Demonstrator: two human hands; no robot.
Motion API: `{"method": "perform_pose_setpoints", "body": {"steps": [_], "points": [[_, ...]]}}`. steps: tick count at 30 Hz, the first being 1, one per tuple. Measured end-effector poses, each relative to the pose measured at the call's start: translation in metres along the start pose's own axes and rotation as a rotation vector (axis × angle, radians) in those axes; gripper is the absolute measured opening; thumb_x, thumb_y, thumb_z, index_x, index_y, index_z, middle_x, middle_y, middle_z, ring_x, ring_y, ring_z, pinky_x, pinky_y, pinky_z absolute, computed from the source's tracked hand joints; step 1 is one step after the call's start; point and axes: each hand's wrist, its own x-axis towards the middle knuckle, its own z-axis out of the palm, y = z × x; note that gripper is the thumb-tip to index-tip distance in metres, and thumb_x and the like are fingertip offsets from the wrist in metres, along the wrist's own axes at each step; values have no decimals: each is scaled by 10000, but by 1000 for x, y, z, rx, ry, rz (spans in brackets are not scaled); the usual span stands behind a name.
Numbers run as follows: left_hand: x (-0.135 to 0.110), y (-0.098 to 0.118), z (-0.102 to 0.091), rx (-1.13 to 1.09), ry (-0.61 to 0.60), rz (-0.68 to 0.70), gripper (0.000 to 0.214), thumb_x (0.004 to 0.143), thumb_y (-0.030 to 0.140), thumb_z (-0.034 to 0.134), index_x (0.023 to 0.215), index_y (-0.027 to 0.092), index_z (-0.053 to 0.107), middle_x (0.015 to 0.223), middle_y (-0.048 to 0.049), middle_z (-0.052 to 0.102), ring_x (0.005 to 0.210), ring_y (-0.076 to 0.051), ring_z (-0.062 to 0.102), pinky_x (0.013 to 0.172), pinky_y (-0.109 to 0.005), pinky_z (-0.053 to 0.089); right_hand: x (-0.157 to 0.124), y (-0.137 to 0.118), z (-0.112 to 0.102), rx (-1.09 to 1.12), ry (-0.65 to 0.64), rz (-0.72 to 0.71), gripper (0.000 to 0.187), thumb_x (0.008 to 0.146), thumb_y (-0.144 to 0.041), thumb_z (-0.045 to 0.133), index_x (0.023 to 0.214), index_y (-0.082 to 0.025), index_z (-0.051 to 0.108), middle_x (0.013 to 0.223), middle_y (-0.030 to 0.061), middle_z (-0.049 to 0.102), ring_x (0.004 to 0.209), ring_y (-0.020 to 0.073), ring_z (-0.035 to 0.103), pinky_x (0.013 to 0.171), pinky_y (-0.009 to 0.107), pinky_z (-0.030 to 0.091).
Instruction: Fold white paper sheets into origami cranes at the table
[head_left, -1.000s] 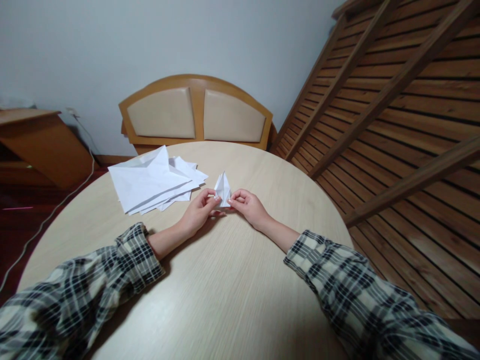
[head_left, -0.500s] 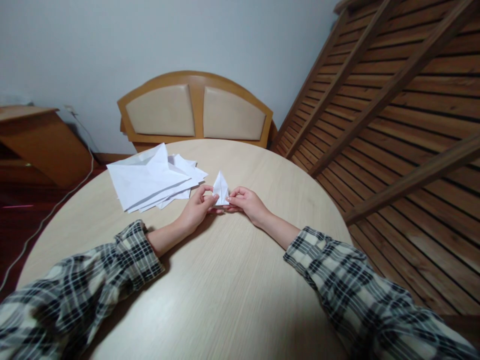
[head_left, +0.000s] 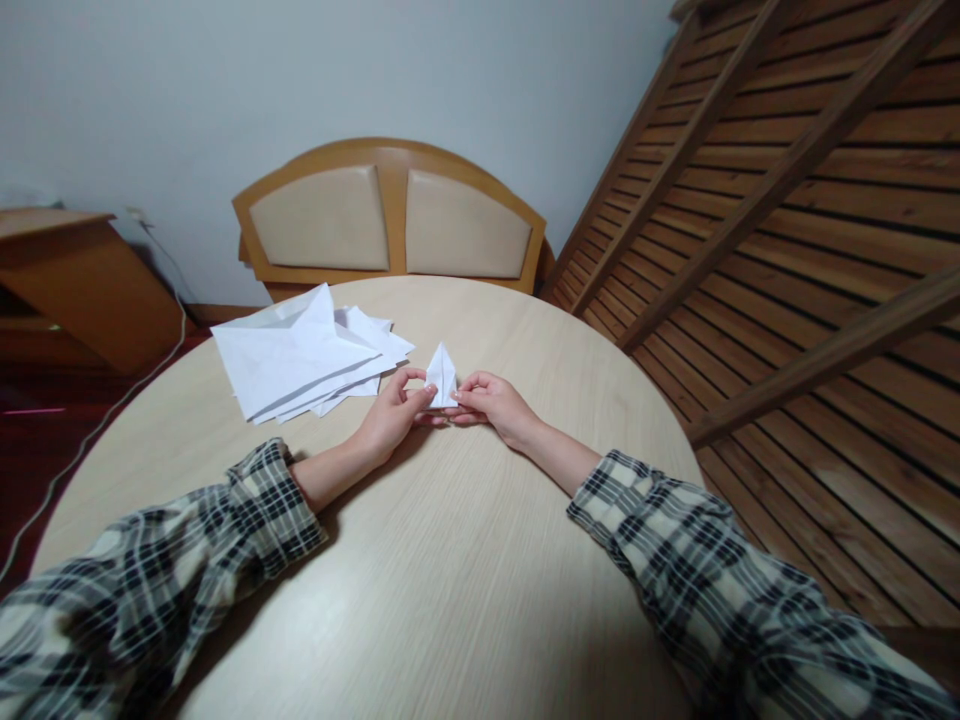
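Note:
A small piece of folded white paper (head_left: pixel 441 372) is held just above the table, its pointed tip facing away from me and a crease running down its middle. My left hand (head_left: pixel 395 409) pinches its lower left side, thumb on top. On the lower right side, my right hand (head_left: pixel 495 404) grips it between thumb and fingers. Fingers of both hands reach underneath, partly hidden by the paper. Left of my left hand lies a pile of white paper sheets (head_left: pixel 292 365), overlapping and creased.
The round, light wooden table (head_left: pixel 405 580) fills the middle. Behind it stands a wooden headboard (head_left: pixel 396 220) with two beige panels against the wall. Slatted wood (head_left: pixel 787 330) rises on the right. A brown cabinet (head_left: pixel 82 285) and a white cable (head_left: pixel 97 428) are on the left.
Almost nothing differs. Both hands keep their grip on the folded paper in the same place, and the whole view has shifted very slightly.

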Motion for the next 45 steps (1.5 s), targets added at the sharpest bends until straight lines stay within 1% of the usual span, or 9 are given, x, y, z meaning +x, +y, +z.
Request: {"method": "perform_pose_setpoints", "body": {"steps": [5, 13, 19, 23, 26, 29, 35, 41, 45], "points": [[0, 2, 1, 7, 3, -2, 345, 841, 326, 704, 1050, 200, 461, 752, -10, 702, 683, -189, 730, 690, -343, 600, 1, 0, -1, -7, -16, 4, 161, 841, -140, 713, 776, -177, 570, 709, 31, 730, 674, 136, 742, 579, 191, 609], [0, 3, 2, 32, 18, -1, 368, 786, 309, 728, 1028, 207, 470, 687, 36, 678, 587, -140, 676, 620, -281, 573, 0, -1, -1, 4, -33, 2, 156, 838, -122, 701, 839, -178, 556, 714, 22, 734, 608, 111, 718, 580, 189, 610], [0, 1, 1, 60, -12, 17, 365, 808, 332, 714, 1043, 211, 462, 698, 24, 683, 606, -150, 678, 622, -292, 571, 2, 2, -2, -16, -39, -27, 232, 833, -223, 744, 846, -192, 515, 682, 6, 709, 589, 112, 705, 578, 200, 603], [0, 1, 1, 77, -27, 25, 358, 826, 344, 701, 1049, 214, 452, 690, 16, 690, 604, -158, 685, 620, -294, 564, 2, 4, -2, -40, -48, -88, 328, 799, -321, 778, 913, -205, 492, 678, -15, 696, 565, 114, 689, 503, 186, 562], [-2, 3, 2, 95, -22, 28, 368, 821, 342, 712, 1046, 213, 450, 692, 15, 688, 599, -152, 679, 608, -282, 556, 2, 5, -2, -85, -63, -133, 378, 782, -361, 769, 954, -219, 463, 671, -27, 698, 516, 110, 657, 419, 162, 482], [-3, 5, 4, 103, -12, 25, 368, 819, 363, 715, 1034, 213, 457, 693, 16, 680, 598, -145, 669, 606, -280, 557, 1, 6, -3, -134, -64, -158, 392, 773, -392, 753, 961, -226, 451, 629, -42, 685, 467, 99, 613, 384, 148, 416], [0, 2, 1, 180, 51, 77, 374, 791, 427, 724, 979, 206, 488, 588, 66, 574, 523, -115, 574, 485, -204, 444, 1, 8, -3, -194, -99, -188, 407, 748, -423, 765, 927, -221, 461, 593, -62, 649, 458, 91, 584, 410, 161, 425], [1, -1, -1, 183, 1, 115, 379, 810, 429, 693, 1002, 219, 442, 562, 94, 544, 493, -114, 545, 480, -197, 389, 2, 8, -3, -177, -96, -197, 429, 752, -402, 768, 975, -222, 448, 612, -58, 662, 477, 102, 599, 432, 183, 480], [0, -2, -3, 267, -32, 157, 367, 838, 443, 673, 1010, 216, 442, 526, 103, 500, 457, -102, 485, 449, -181, 287, 3, 8, -2, -180, -93, -174, 366, 804, -393, 731, 1006, -201, 494, 637, -32, 677, 463, 90, 584, 417, 176, 477]]}}
